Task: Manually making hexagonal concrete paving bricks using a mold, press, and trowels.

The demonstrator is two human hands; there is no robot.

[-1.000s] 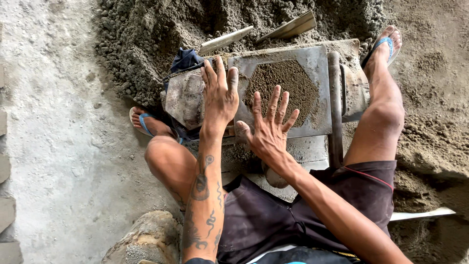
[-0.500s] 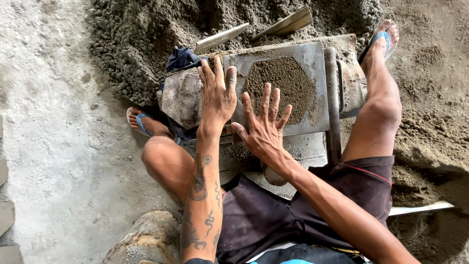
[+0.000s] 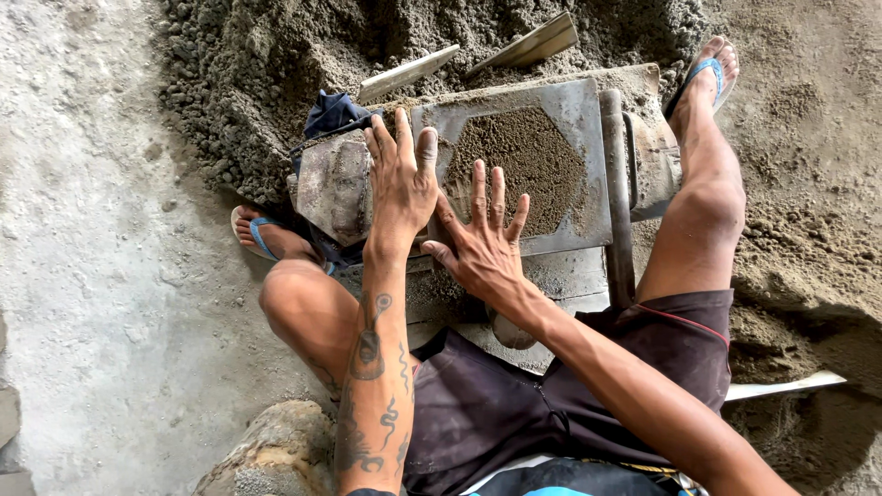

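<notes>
A grey metal block mould [image 3: 577, 110] sits between my knees, its hexagonal cavity filled with damp sandy mix [image 3: 524, 165]. My left hand [image 3: 402, 179] lies flat, fingers together, on the mould's left edge beside the cavity. My right hand [image 3: 482, 241] is spread wide, fingers apart, pressing on the lower left edge of the fill. Neither hand holds anything. A vertical metal bar [image 3: 617, 193] runs along the mould's right side.
A heap of coarse sandy mix [image 3: 276, 64] lies behind the mould with two wooden boards [image 3: 524, 46] stuck in it. A dark cloth [image 3: 331, 112] lies at the mould's left. My feet wear blue sandals [image 3: 706, 72]. A rock [image 3: 276, 455] sits near left.
Both hands have shifted slightly on the mould surface; the left hand's fingers have drawn closer together. The mould has not moved.
</notes>
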